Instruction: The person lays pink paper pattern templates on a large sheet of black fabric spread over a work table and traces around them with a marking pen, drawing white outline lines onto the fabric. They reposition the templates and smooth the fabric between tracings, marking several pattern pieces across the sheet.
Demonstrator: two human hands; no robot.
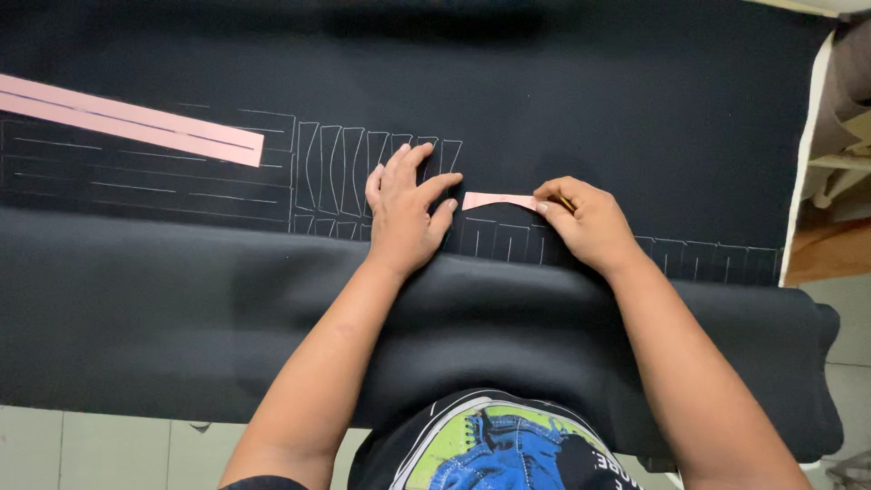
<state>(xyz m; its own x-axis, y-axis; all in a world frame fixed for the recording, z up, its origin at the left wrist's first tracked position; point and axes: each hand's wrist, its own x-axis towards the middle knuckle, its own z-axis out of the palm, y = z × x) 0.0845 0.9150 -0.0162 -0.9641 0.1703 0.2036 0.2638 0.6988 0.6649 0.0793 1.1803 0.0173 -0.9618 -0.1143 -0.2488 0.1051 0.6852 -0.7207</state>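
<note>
Flat on matte black fabric (544, 82), chalked with pale outlines, lies a small pink paper pattern (499, 200), narrow and slightly waisted. Its right end is pinched by the right hand (590, 222), which also grips a thin yellowish marker; the left hand (406, 213) presses spread-fingered just beside it. A long pink strip (127, 121) lies well apart, upper left. Fabric overhangs the near edge.

Pale tiled floor (100, 449) along the bottom left, more of it at the far right below a patch of reddish-brown wooden surface (821, 254). White table edge (807, 154) running down the right side. Beyond it, beige draped cloth (848, 82) over pale framing. Even, soft light throughout.
</note>
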